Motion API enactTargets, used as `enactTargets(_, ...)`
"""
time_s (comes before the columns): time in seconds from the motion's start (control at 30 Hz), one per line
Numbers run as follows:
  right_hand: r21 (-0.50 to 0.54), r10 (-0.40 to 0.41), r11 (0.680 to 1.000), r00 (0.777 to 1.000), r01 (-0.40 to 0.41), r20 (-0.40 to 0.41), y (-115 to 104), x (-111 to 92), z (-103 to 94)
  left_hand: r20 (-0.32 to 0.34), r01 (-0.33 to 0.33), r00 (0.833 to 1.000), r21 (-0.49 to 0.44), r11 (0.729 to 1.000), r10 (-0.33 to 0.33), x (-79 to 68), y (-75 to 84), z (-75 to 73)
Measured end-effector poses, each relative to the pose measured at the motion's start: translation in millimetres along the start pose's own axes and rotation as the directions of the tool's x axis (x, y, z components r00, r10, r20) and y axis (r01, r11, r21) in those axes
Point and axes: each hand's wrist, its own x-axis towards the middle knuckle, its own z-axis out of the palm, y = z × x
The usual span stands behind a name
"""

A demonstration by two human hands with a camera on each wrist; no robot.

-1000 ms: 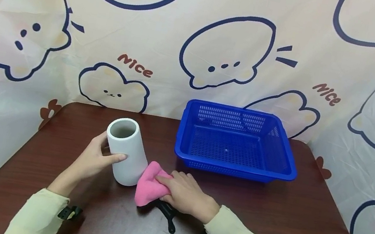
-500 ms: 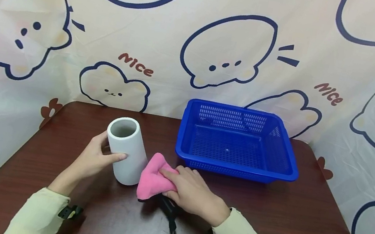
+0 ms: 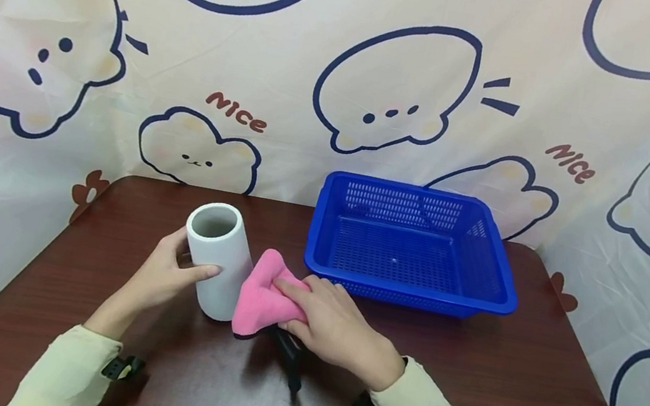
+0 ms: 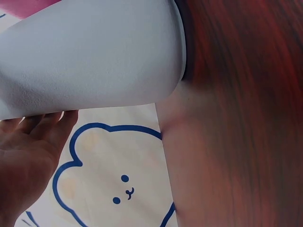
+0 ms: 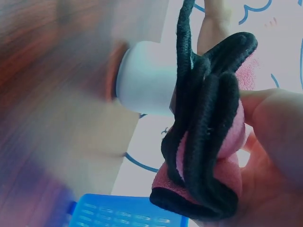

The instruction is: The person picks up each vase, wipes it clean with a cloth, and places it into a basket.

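My left hand (image 3: 164, 274) grips a white vase (image 3: 229, 255) from its left side, thumb across the front. In the left wrist view the fingers of the left hand (image 4: 33, 156) lie against the vase's wall (image 4: 104, 56). The vase's round mouth faces up toward me; it looks slightly tilted in the head view. On its right, my right hand (image 3: 336, 325) pinches a bunched pink cloth (image 3: 267, 298), which overlaps the vase's lower right side. Black edging (image 5: 203, 123) on the cloth hangs in folds below the right hand, seen close up in the right wrist view.
A blue plastic basket (image 3: 407, 291) with perforated walls stands at the back right of the dark brown wooden table (image 3: 212, 401). A cream curtain (image 3: 294, 81) printed with cartoon figures encloses the table's back and sides.
The cloth and my right hand have risen somewhat along the vase, first shifting right, then back left. My left hand and the vase hold nearly still.
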Motion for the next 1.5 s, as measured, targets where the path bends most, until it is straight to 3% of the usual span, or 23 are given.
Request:
enactTargets(0.23, 0.003, -0.003, 1.000, 0.999, 0.003, -0.039, -3.9, 3.6, -8.6, -0.003, -0.017, 1.000, -0.013, 1.000, 0.017, 0.4, 0.4, -1.1)
enactTargets(0.53, 0.051, 0.033, 0.998, 0.999, -0.032, -0.024, -8.3, 10.7, -16.8, -0.002, -0.033, 0.999, -0.047, 0.998, 0.033, 0.8, 0.5, -0.5)
enactTargets(1.0, 0.070, 0.029, 0.997, 0.994, -0.022, -0.107, -11.1, 22.9, -26.6, -0.002, -0.024, 1.000, -0.045, 0.999, 0.024, 1.3, 3.4, 0.3)
enactTargets(1.5, 0.113, 0.042, 0.993, 0.995, -0.031, -0.096, -18.7, 35.0, -26.7, 0.002, -0.036, 0.999, -0.023, 0.999, 0.036, 1.7, 2.1, -0.1)
